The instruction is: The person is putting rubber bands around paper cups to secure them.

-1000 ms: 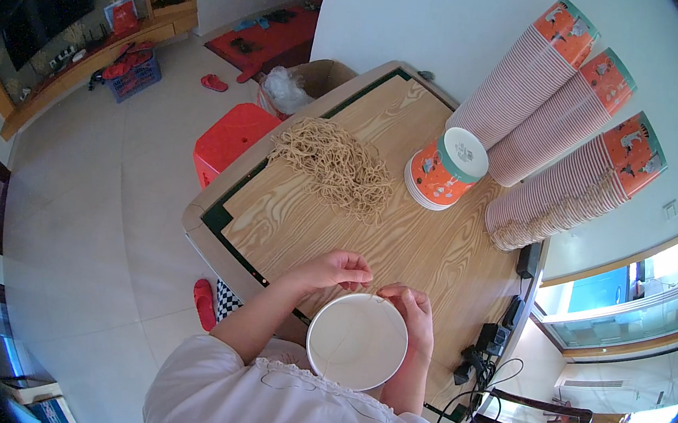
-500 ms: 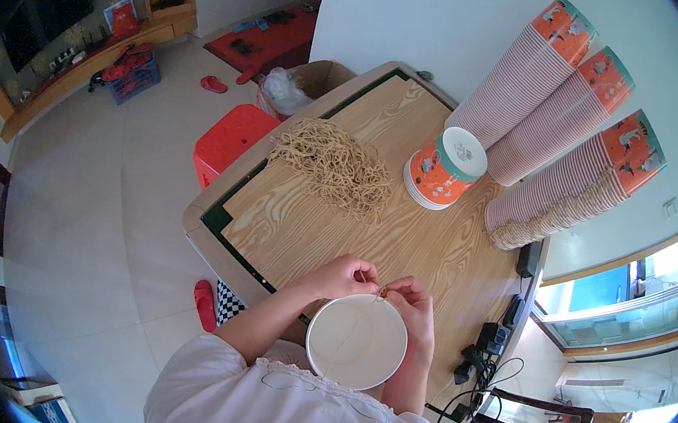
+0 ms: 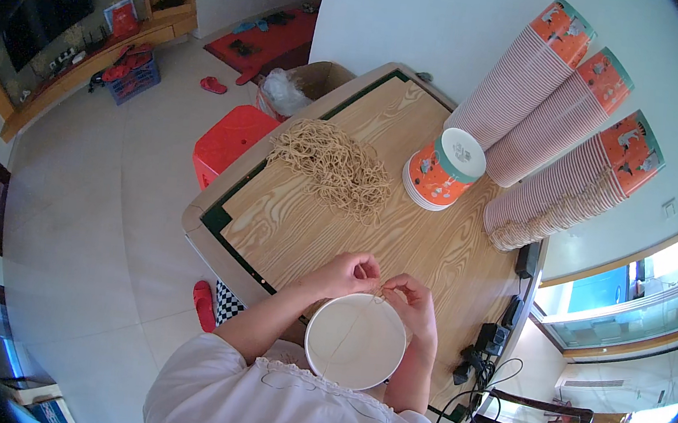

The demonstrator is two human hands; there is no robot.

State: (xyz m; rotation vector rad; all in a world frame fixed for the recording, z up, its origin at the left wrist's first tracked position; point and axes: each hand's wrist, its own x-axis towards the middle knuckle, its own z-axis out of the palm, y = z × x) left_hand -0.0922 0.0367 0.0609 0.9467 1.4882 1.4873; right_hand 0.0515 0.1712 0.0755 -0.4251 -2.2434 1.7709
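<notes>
A white paper bucket [image 3: 355, 345] rests at the near edge of the table against my body, its open mouth facing up. My left hand [image 3: 350, 274] is closed in a pinch at the far side of the rim. Beside it, my right hand [image 3: 413, 304] pinches a thin tan string [image 3: 380, 294] at the rim. Whether the left fingers also hold the string is too small to be sure. A loose heap of tan strings [image 3: 335, 166] lies farther out on the table. Right of the heap stands a short upside-down stack of orange and green paper buckets [image 3: 440, 171].
Tall stacks of paper buckets [image 3: 521, 90] lean at the far right; strings hang along the nearest stack [image 3: 577, 191]. Power adapters and cables [image 3: 492, 339] line the table's right edge. A red stool [image 3: 235, 139] and a cardboard box [image 3: 324, 78] stand beyond the left edge.
My fingers have shifted slightly at the rim, the right fingertips lifting a little. The bucket has moved very slightly left.
</notes>
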